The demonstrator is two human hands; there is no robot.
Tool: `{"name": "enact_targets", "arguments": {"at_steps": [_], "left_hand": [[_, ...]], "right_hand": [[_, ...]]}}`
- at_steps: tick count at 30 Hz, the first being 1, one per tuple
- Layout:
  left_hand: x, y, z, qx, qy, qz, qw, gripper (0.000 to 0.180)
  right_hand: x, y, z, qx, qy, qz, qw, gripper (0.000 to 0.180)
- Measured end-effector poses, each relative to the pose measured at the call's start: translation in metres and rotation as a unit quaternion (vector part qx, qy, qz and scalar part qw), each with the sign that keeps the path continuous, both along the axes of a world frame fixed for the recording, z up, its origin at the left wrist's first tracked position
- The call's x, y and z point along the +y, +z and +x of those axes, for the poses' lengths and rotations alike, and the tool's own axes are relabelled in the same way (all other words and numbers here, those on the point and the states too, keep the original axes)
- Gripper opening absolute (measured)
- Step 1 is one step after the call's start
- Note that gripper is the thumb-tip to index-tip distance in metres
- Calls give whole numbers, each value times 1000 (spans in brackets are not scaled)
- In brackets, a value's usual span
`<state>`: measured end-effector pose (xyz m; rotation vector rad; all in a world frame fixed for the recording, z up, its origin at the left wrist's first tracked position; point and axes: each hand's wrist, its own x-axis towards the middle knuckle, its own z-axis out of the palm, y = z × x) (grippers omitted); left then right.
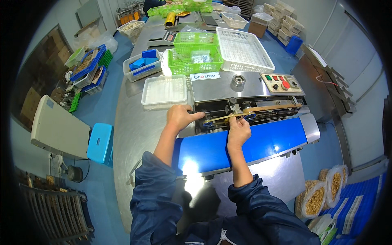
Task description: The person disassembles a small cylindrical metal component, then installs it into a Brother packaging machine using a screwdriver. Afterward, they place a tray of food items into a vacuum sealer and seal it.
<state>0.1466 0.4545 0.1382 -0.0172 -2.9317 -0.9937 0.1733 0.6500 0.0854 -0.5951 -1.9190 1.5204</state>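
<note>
the long stainless steel worktop (130,122) is carrying a grey metal band sealing machine (245,87) with a blue conveyor belt (253,143) running left to right in front of it. a thin tan sealing band (265,108) is lying lengthwise along the machine's front, its long axis following the conveyor (rising slightly to the right). the right hand (239,130) is pinching the band's left end from below, nearer to it; the left hand (179,117) is clenching on the machine's left edge, just beside the band.
</note>
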Motion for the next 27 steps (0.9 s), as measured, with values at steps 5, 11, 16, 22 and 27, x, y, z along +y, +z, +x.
{"name": "enact_targets", "arguments": {"at_steps": [5, 11, 16, 22, 27], "left_hand": [[2, 0, -1, -2, -7, 8, 1000, 54], [3, -6, 1, 41, 5, 0, 999, 46], [1, -6, -1, 43, 1, -7, 999, 46], [0, -8, -2, 49, 0, -6, 999, 53], [1, -9, -2, 42, 0, -4, 999, 53]], "right_hand": [[5, -10, 6, -2, 25, 87, 996, 37], [-9, -2, 7, 34, 79, -89, 992, 41], [-2, -2, 4, 12, 110, 21, 994, 36], [2, -10, -3, 46, 136, 27, 989, 26], [-1, -5, 1, 22, 149, -18, 988, 22]]}}
